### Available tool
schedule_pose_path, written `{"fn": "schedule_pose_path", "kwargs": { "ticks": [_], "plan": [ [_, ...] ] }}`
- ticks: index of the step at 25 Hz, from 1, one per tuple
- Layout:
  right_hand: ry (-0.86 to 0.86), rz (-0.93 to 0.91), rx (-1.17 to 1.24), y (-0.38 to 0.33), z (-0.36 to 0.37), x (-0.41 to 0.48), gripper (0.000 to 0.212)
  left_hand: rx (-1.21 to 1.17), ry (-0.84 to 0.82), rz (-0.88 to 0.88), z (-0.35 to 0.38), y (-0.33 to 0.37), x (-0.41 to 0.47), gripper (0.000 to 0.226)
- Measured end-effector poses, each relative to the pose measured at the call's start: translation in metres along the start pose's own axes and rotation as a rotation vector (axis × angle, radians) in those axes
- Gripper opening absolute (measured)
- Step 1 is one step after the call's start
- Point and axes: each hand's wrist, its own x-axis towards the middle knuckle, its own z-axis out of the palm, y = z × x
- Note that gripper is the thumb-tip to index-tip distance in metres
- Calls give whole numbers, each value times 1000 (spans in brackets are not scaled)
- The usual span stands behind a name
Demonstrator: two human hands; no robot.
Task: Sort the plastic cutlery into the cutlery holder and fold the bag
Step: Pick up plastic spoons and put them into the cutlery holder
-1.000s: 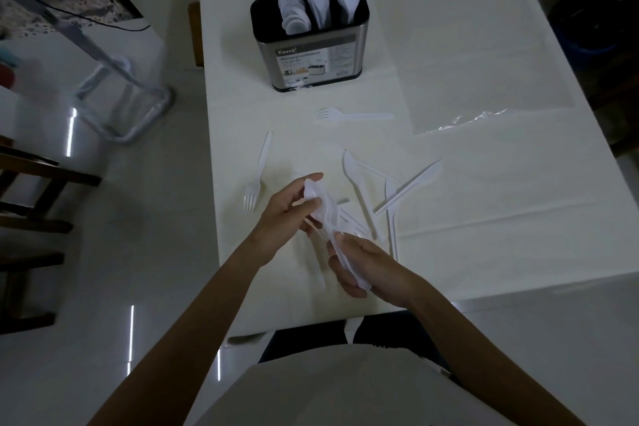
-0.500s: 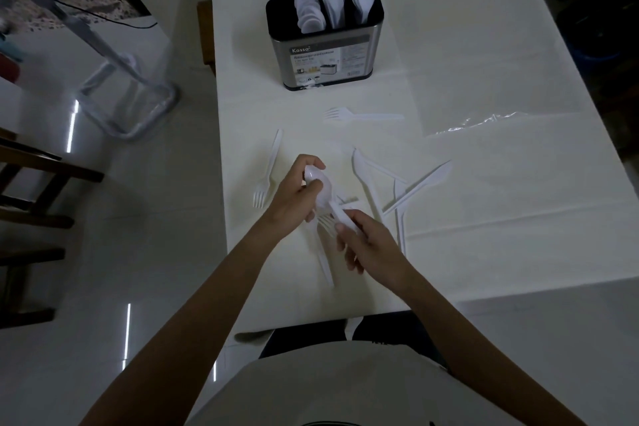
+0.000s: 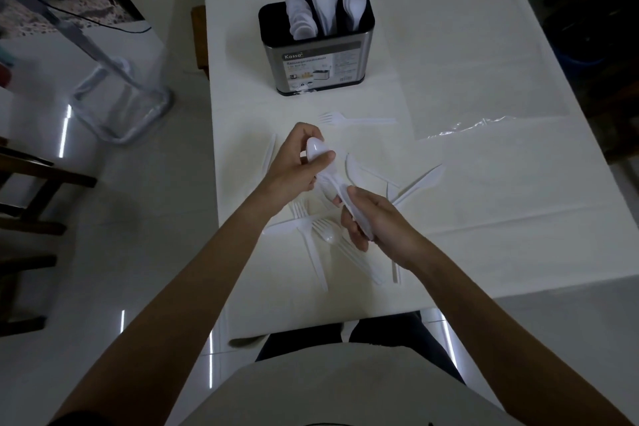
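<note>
You're maybe halfway. The cutlery holder (image 3: 316,45), well beyond your fingertips, already has spoons, knives and forks. Your left hand (image 3: 294,168) and right hand (image 3: 371,218) both pinch a spoon bundle (image 3: 328,180); loose cutlery (image 3: 321,235) sits under them, and the bag (image 3: 484,55) is unfolded.

White plastic cutlery (image 3: 313,245) is seen on a white tablecloth (image 3: 484,218), beside a silver holder (image 3: 316,48) topped in black, with a clear bag (image 3: 484,86).

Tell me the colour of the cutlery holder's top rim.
Black: the cutlery holder has a black top rim over a silvery metal body with a paper label, seen in the head view.
</note>
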Motion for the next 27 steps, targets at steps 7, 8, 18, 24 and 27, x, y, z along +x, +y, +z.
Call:
{"fn": "schedule_pose_path", "kwargs": {
  "ticks": [7, 8, 18, 24, 27],
  "plan": [
    [25, -31, -92, 1, -2, 1, 36, 205, -125, 97, 8, -2, 4, 4],
    [-18, -23, -121, -1, -4, 1, 32, 236, -143, 115, 8, 1, 5, 4],
    [-428, 112, -451, -36, -28, 20, 32, 377, -372, 219, 3, 17, 13, 5],
    [-242, 42, -541, -64, -29, 33, 29, 226, -153, 241, -6, 29, 23, 24],
    [-116, -59, -521, -97, -39, 49, 23, 148, 175, 252, -18, 40, 38, 20]
  ]
}}
